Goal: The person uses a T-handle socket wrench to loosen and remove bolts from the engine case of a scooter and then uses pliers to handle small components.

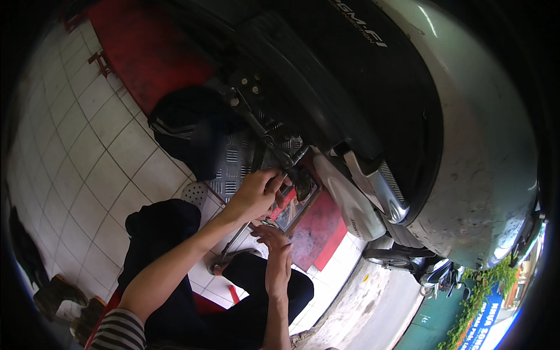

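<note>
My left hand [256, 195] is closed around a slim chrome metal rod [300, 154], whose far end reaches the dark underside of a motorbike [478, 169]. Nearer to me, my right hand [275, 245] has its fingers loosely spread, just beside a thin metal rod [234, 237]. The two rods line up, but I cannot tell whether they are one piece. Under my hands lies a red and grey tray-like thing [286, 213], partly covered by my fingers. A dark, greasy part [302, 185] sits right of my left fingertips.
The bike's footrest [388, 192] juts out on the right. Beneath the bike runs a red stand [318, 236] with a ridged metal plate [230, 166]. Dark striped cloth [186, 128] and a grey perforated clog [195, 194] are on the left. White tiles [105, 163] cover the floor.
</note>
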`<state>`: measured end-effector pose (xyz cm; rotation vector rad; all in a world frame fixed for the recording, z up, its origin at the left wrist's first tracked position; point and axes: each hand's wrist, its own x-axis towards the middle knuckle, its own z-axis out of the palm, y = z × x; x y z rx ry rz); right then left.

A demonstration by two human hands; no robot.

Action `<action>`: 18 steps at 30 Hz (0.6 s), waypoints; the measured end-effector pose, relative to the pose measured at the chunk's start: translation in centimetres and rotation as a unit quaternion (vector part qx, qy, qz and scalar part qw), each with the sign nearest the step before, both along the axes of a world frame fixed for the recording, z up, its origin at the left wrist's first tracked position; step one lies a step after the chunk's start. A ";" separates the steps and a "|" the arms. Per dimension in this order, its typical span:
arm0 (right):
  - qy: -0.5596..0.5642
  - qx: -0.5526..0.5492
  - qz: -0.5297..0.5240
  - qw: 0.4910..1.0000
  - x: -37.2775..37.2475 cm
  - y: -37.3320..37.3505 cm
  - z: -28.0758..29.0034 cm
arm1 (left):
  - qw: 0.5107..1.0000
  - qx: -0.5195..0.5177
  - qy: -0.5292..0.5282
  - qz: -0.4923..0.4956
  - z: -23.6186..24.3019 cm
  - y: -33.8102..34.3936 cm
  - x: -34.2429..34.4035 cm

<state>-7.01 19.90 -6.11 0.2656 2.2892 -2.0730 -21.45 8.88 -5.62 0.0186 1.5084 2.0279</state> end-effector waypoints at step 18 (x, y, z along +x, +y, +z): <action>0.081 0.247 0.024 0.965 3.6 -4.7 -1.1 | 0.995 0.088 -0.033 -0.015 -0.7 0.7 0.4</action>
